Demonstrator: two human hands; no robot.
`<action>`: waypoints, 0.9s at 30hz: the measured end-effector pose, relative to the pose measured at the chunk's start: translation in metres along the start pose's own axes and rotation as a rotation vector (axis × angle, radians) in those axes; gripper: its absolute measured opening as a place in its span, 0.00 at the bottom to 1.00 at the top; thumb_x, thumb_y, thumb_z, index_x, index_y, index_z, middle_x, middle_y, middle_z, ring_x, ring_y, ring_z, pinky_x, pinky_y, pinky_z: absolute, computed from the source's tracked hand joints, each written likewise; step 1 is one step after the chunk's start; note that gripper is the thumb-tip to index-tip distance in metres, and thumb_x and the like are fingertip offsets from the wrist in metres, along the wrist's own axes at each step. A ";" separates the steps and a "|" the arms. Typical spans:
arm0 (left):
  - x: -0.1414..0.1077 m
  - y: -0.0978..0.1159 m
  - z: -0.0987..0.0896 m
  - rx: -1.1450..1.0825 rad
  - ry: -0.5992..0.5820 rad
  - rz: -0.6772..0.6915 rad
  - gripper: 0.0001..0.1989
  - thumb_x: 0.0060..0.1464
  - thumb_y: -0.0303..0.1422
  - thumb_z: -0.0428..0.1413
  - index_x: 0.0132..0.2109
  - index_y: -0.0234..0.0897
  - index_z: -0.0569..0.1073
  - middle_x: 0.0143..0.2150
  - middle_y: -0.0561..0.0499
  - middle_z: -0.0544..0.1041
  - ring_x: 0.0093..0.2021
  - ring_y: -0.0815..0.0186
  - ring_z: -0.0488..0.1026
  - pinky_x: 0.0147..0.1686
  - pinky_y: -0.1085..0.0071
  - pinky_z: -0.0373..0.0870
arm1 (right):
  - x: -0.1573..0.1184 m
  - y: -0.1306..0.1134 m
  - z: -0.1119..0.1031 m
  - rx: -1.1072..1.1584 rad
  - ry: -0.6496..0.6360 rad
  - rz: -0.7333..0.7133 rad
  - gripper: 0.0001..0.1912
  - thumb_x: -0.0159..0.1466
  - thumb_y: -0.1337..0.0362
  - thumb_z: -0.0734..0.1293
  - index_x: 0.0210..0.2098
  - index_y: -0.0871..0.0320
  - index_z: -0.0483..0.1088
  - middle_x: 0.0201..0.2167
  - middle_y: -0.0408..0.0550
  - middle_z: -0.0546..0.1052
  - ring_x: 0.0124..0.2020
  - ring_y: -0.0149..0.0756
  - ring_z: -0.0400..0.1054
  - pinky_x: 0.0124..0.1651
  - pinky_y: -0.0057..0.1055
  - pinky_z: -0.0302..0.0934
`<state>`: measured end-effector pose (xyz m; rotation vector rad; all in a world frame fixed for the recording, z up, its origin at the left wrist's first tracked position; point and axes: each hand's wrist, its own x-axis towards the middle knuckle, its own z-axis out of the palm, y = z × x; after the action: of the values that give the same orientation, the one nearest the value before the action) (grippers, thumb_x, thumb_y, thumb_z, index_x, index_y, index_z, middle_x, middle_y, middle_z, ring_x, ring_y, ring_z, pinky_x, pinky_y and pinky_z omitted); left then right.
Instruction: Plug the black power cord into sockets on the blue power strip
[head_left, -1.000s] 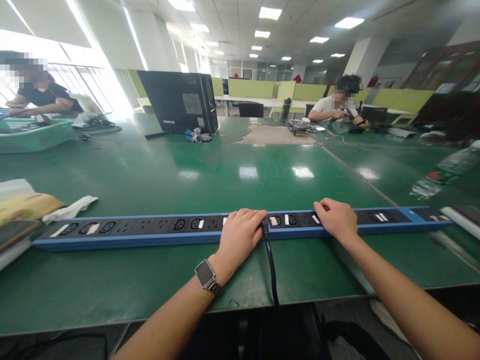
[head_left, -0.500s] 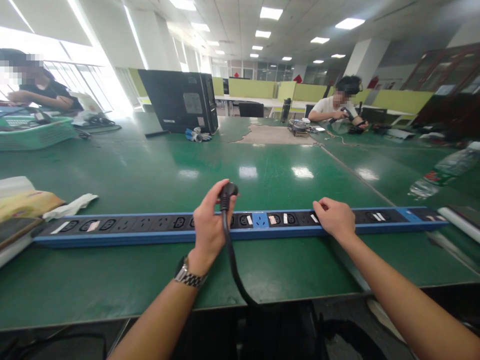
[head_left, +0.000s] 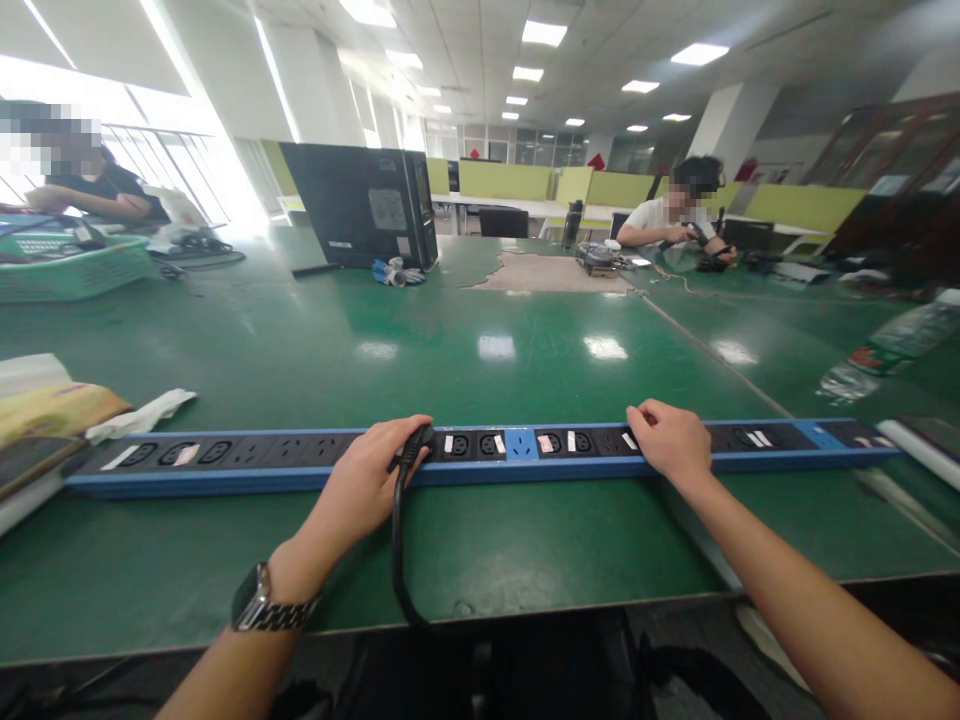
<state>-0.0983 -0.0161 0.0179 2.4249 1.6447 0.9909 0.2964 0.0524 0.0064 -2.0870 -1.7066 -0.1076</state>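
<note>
A long blue and black power strip (head_left: 525, 470) lies across the green table, with rows of sockets and small white labels. My left hand (head_left: 367, 470) is closed round a black plug (head_left: 416, 445) and holds it at the strip, left of the blue socket (head_left: 521, 444). Whether its pins are in a socket is hidden. From the plug a black cable (head_left: 397, 560) hangs down over the table's near edge. Resting on the strip right of the middle, my right hand (head_left: 671, 438) has its fingers curled over the strip's edge.
A black computer case (head_left: 352, 205) and gloves (head_left: 399, 272) stand beyond. At left are a green basket (head_left: 82, 275) and a yellow bag (head_left: 64, 410); at right, a plastic bottle (head_left: 885, 345). Two people sit at the far left and far right.
My left hand has moved down and to the left with the black plug, from above the strip onto it. My right hand has stayed in place.
</note>
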 end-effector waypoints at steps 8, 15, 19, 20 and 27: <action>-0.004 0.000 0.003 0.068 -0.033 0.046 0.17 0.62 0.38 0.48 0.55 0.43 0.72 0.53 0.46 0.76 0.54 0.56 0.71 0.55 0.55 0.67 | -0.001 0.000 0.000 0.008 0.005 -0.003 0.19 0.62 0.51 0.59 0.29 0.54 0.76 0.28 0.47 0.77 0.27 0.33 0.63 0.28 0.28 0.43; -0.005 -0.001 0.006 -0.166 0.165 -0.091 0.17 0.59 0.42 0.55 0.53 0.41 0.73 0.48 0.47 0.79 0.48 0.59 0.76 0.51 0.60 0.71 | -0.001 -0.001 -0.001 -0.008 -0.030 0.028 0.19 0.62 0.50 0.58 0.30 0.53 0.76 0.30 0.47 0.77 0.28 0.34 0.63 0.28 0.28 0.43; 0.010 0.028 0.017 -0.295 0.264 -0.117 0.18 0.59 0.40 0.56 0.55 0.40 0.71 0.48 0.48 0.79 0.46 0.62 0.76 0.48 0.65 0.72 | -0.001 -0.002 -0.002 -0.013 -0.036 0.044 0.20 0.62 0.50 0.58 0.30 0.53 0.76 0.30 0.47 0.77 0.28 0.34 0.63 0.28 0.29 0.43; 0.016 0.039 0.024 -0.281 0.206 -0.074 0.17 0.59 0.39 0.56 0.54 0.40 0.72 0.47 0.48 0.79 0.45 0.62 0.76 0.48 0.65 0.72 | -0.001 -0.002 -0.002 -0.013 -0.037 0.046 0.20 0.62 0.50 0.58 0.30 0.53 0.76 0.30 0.47 0.77 0.28 0.34 0.63 0.28 0.28 0.44; 0.040 0.083 0.066 -0.088 0.028 -0.070 0.15 0.59 0.33 0.56 0.53 0.40 0.73 0.43 0.48 0.80 0.44 0.60 0.75 0.46 0.62 0.69 | 0.000 -0.002 -0.002 -0.009 -0.040 0.038 0.20 0.63 0.51 0.58 0.30 0.54 0.76 0.30 0.48 0.77 0.28 0.33 0.63 0.29 0.28 0.43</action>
<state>0.0137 0.0019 0.0156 2.2920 1.6447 1.0686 0.2946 0.0518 0.0084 -2.1405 -1.6908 -0.0624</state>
